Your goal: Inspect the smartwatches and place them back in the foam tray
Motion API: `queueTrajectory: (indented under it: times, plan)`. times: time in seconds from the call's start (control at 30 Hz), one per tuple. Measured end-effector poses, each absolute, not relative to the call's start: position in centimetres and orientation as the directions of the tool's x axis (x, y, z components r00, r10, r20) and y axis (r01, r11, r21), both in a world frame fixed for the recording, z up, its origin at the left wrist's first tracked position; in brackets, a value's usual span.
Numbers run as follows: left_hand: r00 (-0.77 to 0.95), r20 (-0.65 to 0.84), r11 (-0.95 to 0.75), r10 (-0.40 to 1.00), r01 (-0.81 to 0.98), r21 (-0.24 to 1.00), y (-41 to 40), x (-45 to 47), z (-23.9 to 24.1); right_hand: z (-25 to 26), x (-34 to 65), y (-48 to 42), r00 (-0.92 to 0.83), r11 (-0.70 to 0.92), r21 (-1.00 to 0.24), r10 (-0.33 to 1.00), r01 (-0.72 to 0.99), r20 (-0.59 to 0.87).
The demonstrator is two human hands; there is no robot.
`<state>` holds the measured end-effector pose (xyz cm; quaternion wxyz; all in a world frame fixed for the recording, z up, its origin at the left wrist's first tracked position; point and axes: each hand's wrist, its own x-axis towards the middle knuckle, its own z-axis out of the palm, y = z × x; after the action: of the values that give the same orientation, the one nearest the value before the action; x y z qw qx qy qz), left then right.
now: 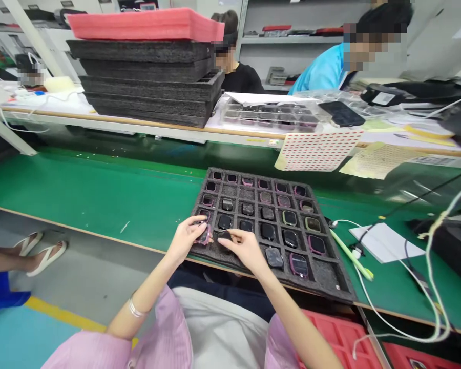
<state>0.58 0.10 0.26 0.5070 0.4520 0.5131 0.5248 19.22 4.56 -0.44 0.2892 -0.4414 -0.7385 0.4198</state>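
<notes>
A black foam tray (325, 274) with square compartments lies on the green bench, filled with smartwatch bodies, some black and some rimmed in purple. At its near left corner my left hand (186, 234) is closed on a purple-rimmed smartwatch (203, 234), thumb and fingers at its edges. Just to the right, my right hand (249, 249) pinches a dark smartwatch (224, 237) low over the tray's front row. Fingers partly cover both pieces. Whether the dark one touches its compartment I cannot tell.
Stacked black foam trays (146, 97) under a pink foam sheet (138, 24) stand on the shelf. A phone (341, 114) lies there too. White cables (403, 333), a green pen-like stick (351, 253) and paper (386, 242) are at right. Two people work opposite.
</notes>
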Motion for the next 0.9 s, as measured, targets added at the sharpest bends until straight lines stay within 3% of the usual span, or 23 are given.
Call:
queueTrajectory:
  times: [0.13,0.27,0.53,0.77,0.9]
  plan:
    - [-0.012,-0.134,0.126,0.991,-0.271,0.954,0.6,1.5,0.9,0.0,20.8,5.0,-0.448,0.144,-0.972,0.893,0.184,0.048]
    - [0.049,-0.159,0.166,0.986,-0.342,0.925,1.3,2.8,0.9,0.6,21.3,4.5,-0.427,-0.028,-0.999,0.904,-0.03,-0.013]
    - [0.037,-0.116,0.117,0.993,-0.002,0.993,2.0,4.1,-0.1,0.9,22.9,4.4,-0.537,-0.392,-0.868,0.823,-0.304,-0.184]
    - [0.013,-0.096,0.088,0.995,0.292,0.952,1.2,4.8,0.3,0.3,23.5,4.2,-0.536,-0.414,-0.818,0.829,-0.4,-0.158]
    - [0.004,-0.09,0.083,0.996,0.353,0.932,1.0,5.3,0.7,0.3,23.7,4.1,-0.528,-0.432,-0.798,0.832,-0.42,-0.172]
